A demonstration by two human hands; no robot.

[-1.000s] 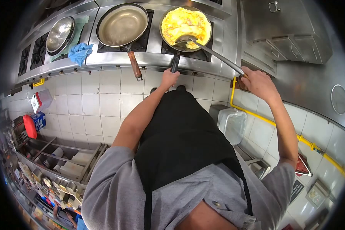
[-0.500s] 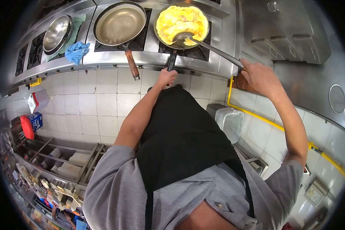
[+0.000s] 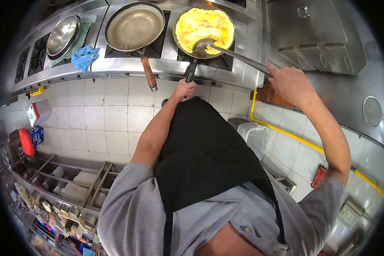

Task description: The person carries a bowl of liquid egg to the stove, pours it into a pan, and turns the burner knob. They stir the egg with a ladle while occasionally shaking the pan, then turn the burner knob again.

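Note:
My left hand (image 3: pixel 184 90) is wrapped round the black handle of a frying pan (image 3: pixel 178 42) on the right-hand burner. Yellow egg with pinkish bits (image 3: pixel 205 25) covers most of the pan. In my right hand (image 3: pixel 291 82) is the long grey handle of a ladle (image 3: pixel 239 56). The ladle's bowl lies against the near edge of the egg, inside the pan. A second, bare frying pan (image 3: pixel 135 27) with a wooden handle rests on the burner to the left; neither hand touches it.
A blue cloth (image 3: pixel 85 58) lies on the stove's front edge near metal bowls (image 3: pixel 63 37) at the left. To the right stand a steel counter (image 3: pixel 350 91) and a yellow pipe (image 3: pixel 290 133). Below left are steel racks (image 3: pixel 74 181). Another person (image 3: pixel 68 244) is partly visible at the bottom left.
The ladle's bowl stays at the near edge of the egg. My right elbow has swung slightly outward. The whole view has shifted a little.

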